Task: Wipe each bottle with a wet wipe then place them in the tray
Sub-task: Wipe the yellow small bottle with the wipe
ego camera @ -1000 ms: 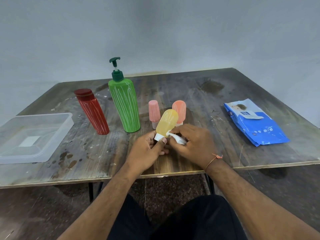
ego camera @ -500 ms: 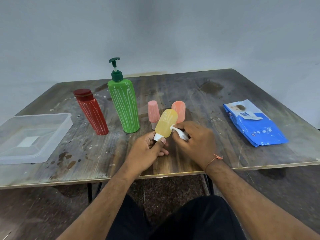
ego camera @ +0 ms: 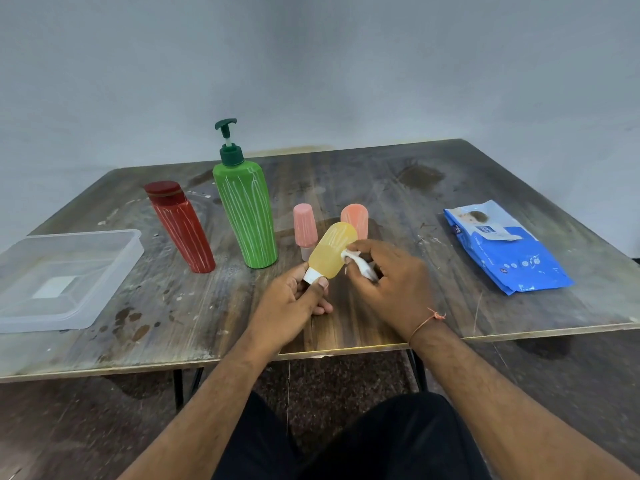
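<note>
Head view: the left hand (ego camera: 294, 303) pinches the yellow bottle (ego camera: 331, 252) by its white cap, body tilted up over the near table (ego camera: 346, 327) edge; the right hand (ego camera: 388, 275) is curled round a bunched wipe (ego camera: 356, 263), pressing it against the bottle's right side. Looks a light, squeezy little thing; smooth and likely slick once wet; the cap is the stiff part, so that low pinch seems the sound hold while the body gets rubbed. Count now: five bottles; yellow in hand, red (ego camera: 180, 226), green pump (ego camera: 246, 216), pink (ego camera: 305, 230) and orange (ego camera: 355, 218) standing behind it; one wipe; one blue wipe pack (ego camera: 505, 247) off right; one clear tray (ego camera: 69, 271) far left, no bottle in it yet; all five to go, by my reckoning.
</note>
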Demonstrator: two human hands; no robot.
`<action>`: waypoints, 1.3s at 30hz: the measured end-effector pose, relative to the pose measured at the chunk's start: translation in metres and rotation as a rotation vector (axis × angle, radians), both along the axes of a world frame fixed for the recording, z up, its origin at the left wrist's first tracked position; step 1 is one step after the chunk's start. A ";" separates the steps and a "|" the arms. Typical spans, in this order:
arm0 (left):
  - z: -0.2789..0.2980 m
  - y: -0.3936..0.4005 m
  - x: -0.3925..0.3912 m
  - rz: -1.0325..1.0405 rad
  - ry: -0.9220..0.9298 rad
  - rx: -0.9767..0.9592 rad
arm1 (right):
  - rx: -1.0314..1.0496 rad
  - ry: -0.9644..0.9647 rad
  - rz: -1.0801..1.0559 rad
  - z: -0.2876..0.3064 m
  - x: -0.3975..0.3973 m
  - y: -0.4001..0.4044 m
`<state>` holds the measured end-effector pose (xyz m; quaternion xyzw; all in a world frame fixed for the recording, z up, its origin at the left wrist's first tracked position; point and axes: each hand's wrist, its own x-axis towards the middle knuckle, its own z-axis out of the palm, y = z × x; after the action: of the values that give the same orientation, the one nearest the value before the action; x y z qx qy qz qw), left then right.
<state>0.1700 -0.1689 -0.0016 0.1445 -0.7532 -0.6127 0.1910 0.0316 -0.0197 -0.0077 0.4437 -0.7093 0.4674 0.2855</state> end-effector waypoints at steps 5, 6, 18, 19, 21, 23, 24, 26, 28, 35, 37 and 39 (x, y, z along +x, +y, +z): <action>0.000 -0.001 -0.001 0.003 0.007 0.001 | 0.073 0.082 0.141 -0.006 -0.002 -0.003; 0.000 -0.001 -0.001 0.007 0.005 -0.004 | 0.084 0.084 0.168 -0.007 -0.001 -0.003; -0.004 -0.004 0.000 0.056 -0.029 -0.067 | 0.004 -0.078 -0.035 0.003 -0.002 0.002; -0.004 -0.004 0.000 0.059 -0.028 -0.070 | 0.020 -0.068 -0.007 0.003 -0.001 0.003; -0.004 -0.004 -0.001 0.064 -0.020 -0.060 | 0.079 -0.028 0.093 0.002 -0.001 0.003; -0.005 -0.004 -0.001 0.065 -0.006 -0.035 | 0.138 0.030 0.185 0.000 0.001 0.000; -0.005 -0.004 -0.001 0.066 0.000 -0.022 | 0.144 0.049 0.203 -0.001 0.002 0.000; -0.005 -0.004 -0.001 0.065 0.000 -0.014 | 0.107 0.048 0.166 0.000 0.002 0.000; -0.006 -0.004 -0.001 0.063 -0.012 -0.024 | 0.067 0.020 0.062 0.002 0.003 0.000; -0.006 -0.004 0.000 0.066 -0.031 -0.051 | 0.064 -0.012 -0.012 0.003 0.000 0.002; -0.005 -0.003 0.001 0.085 -0.023 -0.046 | 0.107 0.045 0.094 0.001 0.001 0.002; -0.004 -0.001 0.001 0.102 -0.018 -0.057 | 0.123 0.079 0.113 -0.001 0.002 0.000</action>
<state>0.1713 -0.1699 -0.0055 0.1827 -0.7636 -0.5792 0.2190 0.0334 -0.0200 -0.0092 0.5179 -0.6986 0.4205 0.2587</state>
